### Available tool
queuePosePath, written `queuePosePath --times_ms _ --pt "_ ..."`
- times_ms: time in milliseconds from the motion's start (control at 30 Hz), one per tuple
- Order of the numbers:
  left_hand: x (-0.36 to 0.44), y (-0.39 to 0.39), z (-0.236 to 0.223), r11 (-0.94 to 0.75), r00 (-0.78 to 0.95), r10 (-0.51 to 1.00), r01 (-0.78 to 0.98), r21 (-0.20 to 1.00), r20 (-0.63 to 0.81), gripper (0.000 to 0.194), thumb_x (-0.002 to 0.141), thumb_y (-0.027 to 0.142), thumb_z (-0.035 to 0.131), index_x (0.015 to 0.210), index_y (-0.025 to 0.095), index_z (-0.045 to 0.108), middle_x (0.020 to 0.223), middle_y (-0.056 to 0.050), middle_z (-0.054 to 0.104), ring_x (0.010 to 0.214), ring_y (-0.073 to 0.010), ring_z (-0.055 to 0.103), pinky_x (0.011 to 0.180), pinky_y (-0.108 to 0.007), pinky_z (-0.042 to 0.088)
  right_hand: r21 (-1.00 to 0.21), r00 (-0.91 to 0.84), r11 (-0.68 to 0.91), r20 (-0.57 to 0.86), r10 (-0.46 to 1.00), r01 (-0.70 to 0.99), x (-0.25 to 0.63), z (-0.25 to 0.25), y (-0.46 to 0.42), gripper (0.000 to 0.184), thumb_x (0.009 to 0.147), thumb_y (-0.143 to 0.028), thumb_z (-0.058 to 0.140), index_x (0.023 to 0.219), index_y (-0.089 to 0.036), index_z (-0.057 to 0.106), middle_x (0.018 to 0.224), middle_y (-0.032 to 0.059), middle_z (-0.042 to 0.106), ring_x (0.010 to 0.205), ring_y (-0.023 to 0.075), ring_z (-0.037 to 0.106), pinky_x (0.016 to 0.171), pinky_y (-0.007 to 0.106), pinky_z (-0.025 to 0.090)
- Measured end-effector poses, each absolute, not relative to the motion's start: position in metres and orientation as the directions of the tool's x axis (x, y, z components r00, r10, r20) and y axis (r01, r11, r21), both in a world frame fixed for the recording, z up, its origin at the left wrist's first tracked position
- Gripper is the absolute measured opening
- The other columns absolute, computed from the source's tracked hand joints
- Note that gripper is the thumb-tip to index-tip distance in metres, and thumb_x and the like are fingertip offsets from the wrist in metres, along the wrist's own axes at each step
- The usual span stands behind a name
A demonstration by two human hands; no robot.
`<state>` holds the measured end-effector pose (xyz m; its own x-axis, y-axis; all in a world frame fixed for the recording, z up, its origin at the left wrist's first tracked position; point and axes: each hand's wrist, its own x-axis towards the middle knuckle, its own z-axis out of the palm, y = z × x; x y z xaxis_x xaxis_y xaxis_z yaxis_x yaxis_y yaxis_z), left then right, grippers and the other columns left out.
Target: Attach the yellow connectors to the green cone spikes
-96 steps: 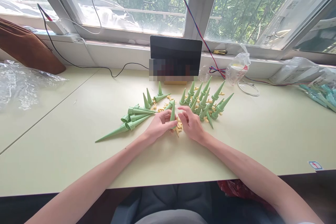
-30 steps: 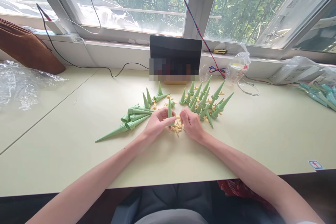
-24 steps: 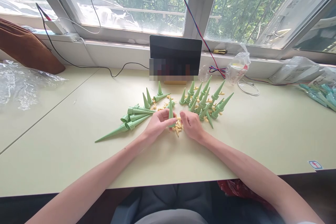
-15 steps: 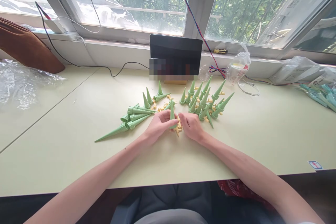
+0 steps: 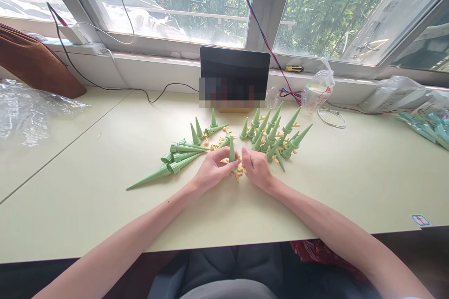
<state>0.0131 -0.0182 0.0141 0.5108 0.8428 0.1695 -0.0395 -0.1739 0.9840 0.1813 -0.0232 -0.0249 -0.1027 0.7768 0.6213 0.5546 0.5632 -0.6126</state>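
Note:
Near the middle of the table, my left hand grips a green plastic spike, its point up and its wider end between thumb and fingers. My right hand is closed just to the right of it, fingers curled; whatever they hold is hidden. Small yellow valve pieces show below and between the two hands. Left of my left hand lie several green spikes on their sides. Beyond my right hand stands a cluster of green spikes with yellow pieces fitted on them.
A dark tablet leans on a stand at the back. Behind the right cluster sit a bagged cup and a coiled white cable. Clear plastic wrap lies at the left, and teal strips at the far right.
The spike in my left hand has shifted slightly right and down. My right hand has moved a little, staying closed beside it.

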Motion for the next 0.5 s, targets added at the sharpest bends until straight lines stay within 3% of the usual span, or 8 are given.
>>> queuePosePath --times_ms 267,500 --pt "0.0115 -0.0177 0.0052 -0.365 0.464 0.830 0.031 0.931 0.310 0.015 0.086 0.032 0.069 0.084 0.017 0.066 0.088 -0.003 0.065 0.079 -0.0137 0.058 0.067 -0.024 0.051 -0.639 -0.076 0.538 0.603 0.794 0.550 0.1801 -0.0244 -0.0245 0.057 0.106 -0.042 0.027 0.054 -0.021 0.038 0.049 -0.0014 0.043 0.046 0.0104 0.039 0.050 0.027 0.032" --pt "0.0115 -0.0174 0.0052 -0.587 0.431 0.760 0.134 0.798 0.487 0.012 0.089 0.028 0.064 0.092 0.019 0.072 0.093 -0.007 0.067 0.082 -0.0158 0.061 0.072 -0.029 0.051 -0.684 -0.070 0.507 0.558 0.827 0.525 0.1801 -0.0218 -0.0252 0.059 0.105 -0.043 0.028 0.052 -0.020 0.040 0.046 -0.0015 0.043 0.043 0.0101 0.039 0.048 0.026 0.032"
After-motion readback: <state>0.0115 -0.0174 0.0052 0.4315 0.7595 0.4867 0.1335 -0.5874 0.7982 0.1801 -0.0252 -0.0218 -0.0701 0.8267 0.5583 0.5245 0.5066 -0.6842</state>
